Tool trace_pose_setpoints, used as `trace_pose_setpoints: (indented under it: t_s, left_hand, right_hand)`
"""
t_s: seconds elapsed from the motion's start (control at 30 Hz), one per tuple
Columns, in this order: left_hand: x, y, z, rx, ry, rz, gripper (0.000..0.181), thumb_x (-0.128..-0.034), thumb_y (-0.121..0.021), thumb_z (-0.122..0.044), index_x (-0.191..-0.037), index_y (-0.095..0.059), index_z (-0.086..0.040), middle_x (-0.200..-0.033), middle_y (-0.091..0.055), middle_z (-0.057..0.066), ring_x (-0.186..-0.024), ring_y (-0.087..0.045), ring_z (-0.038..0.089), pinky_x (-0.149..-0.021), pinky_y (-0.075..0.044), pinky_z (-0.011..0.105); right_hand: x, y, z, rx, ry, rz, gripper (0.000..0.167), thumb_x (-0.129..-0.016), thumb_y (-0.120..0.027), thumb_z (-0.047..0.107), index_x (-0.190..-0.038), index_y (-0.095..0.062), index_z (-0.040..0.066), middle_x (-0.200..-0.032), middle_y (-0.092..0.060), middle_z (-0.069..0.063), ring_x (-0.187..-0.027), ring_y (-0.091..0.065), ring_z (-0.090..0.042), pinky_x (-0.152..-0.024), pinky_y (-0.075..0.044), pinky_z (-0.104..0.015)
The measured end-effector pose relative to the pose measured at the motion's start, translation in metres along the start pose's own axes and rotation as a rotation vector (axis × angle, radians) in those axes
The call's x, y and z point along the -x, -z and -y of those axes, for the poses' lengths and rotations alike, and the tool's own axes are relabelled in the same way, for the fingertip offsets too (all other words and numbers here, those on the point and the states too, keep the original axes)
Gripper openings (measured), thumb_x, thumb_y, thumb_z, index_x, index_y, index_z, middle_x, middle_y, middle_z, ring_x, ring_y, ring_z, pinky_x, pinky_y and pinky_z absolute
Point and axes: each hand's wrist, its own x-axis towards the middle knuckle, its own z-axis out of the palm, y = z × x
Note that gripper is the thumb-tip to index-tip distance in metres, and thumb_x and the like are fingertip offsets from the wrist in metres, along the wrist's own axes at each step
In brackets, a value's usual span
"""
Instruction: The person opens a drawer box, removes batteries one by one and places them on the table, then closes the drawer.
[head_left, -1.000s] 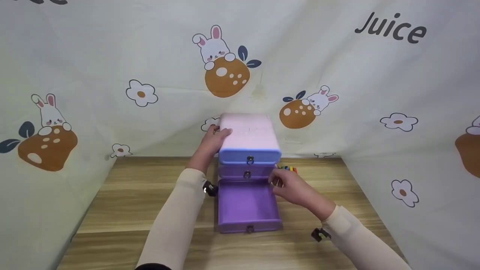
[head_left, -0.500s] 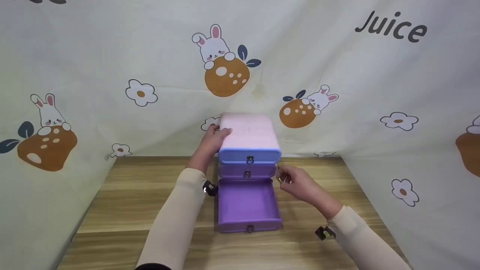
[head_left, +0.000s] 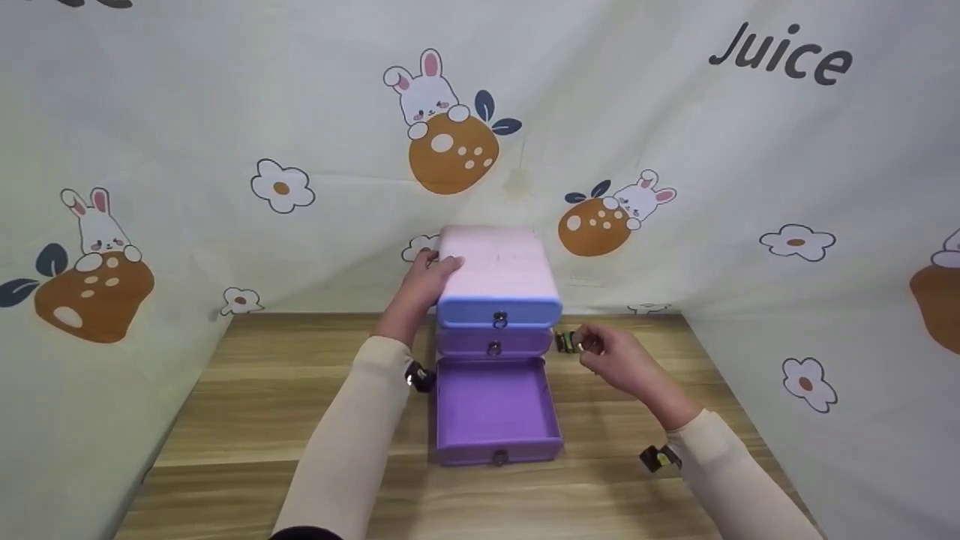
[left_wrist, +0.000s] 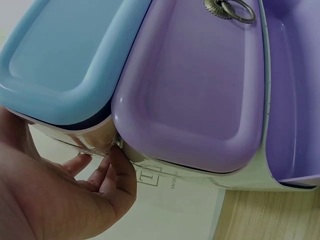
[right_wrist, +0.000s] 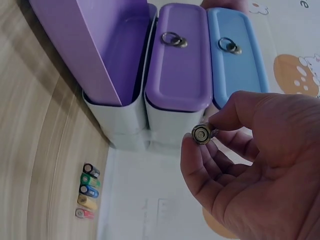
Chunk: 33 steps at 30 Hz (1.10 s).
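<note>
A small drawer cabinet (head_left: 499, 259) with a pink top stands in the middle of the table. Its blue top drawer (head_left: 472, 311) and purple middle drawer (head_left: 465, 343) are closed, while the purple bottom drawer (head_left: 495, 409) is pulled out. My left hand (head_left: 426, 283) holds the cabinet's upper left edge, thumb on top and bent fingers (left_wrist: 122, 172) against the side. To the right of the cabinet, my right hand (head_left: 622, 364) pinches a battery (right_wrist: 202, 133) between thumb and fingertips, its end facing the wrist camera.
Several batteries (right_wrist: 87, 190) of different colours lie in a row on the wooden table (head_left: 300, 405), right of the cabinet. My right hand partly covers them in the head view. A printed cloth (head_left: 337, 247) hangs behind and along both sides.
My right hand has moved right, from the open drawer's right edge to beside the batteries, part of which show again. The left hand and the drawers have stayed in place.
</note>
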Motion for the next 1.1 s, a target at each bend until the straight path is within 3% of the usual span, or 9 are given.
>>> trace_pose_setpoints:
  t_s: [0.3,0.73,1.1]
  left_hand:
    - [-0.003,-0.001,0.001,0.038,-0.007,0.002,0.086,-0.1041,-0.067,-0.051,-0.170,-0.032,-0.008,-0.170,-0.040,0.023,-0.147,-0.049,0.036,-0.121,-0.044,0.048]
    - [-0.002,-0.001,0.001,0.037,-0.015,-0.004,0.085,-0.1048,-0.067,-0.050,-0.170,-0.033,-0.008,-0.171,-0.038,0.023,-0.151,-0.046,0.037,-0.123,-0.040,0.049]
    - [-0.003,-0.001,0.002,0.016,-0.005,-0.009,0.086,-0.1044,-0.067,-0.052,-0.170,-0.032,-0.009,-0.173,-0.037,0.022,-0.152,-0.044,0.036,-0.124,-0.039,0.049]
  right_hand:
    - [-0.005,0.006,-0.017,-0.061,0.001,-0.024,0.021,-0.089,-0.066,-0.008,-0.109,-0.070,-0.001,-0.094,-0.066,-0.007,-0.077,-0.064,-0.019,-0.061,-0.055,-0.027]
    - [-0.020,0.008,-0.041,-0.040,-0.138,-0.057,0.011,-0.101,-0.075,0.005,-0.112,-0.072,0.002,-0.101,-0.070,-0.011,-0.081,-0.064,-0.019,-0.064,-0.055,-0.028]
    - [-0.039,0.011,-0.075,-0.020,-0.208,-0.091,0.016,-0.097,-0.067,0.002,-0.113,-0.071,-0.001,-0.095,-0.069,-0.010,-0.072,-0.064,-0.015,-0.062,-0.052,-0.029]
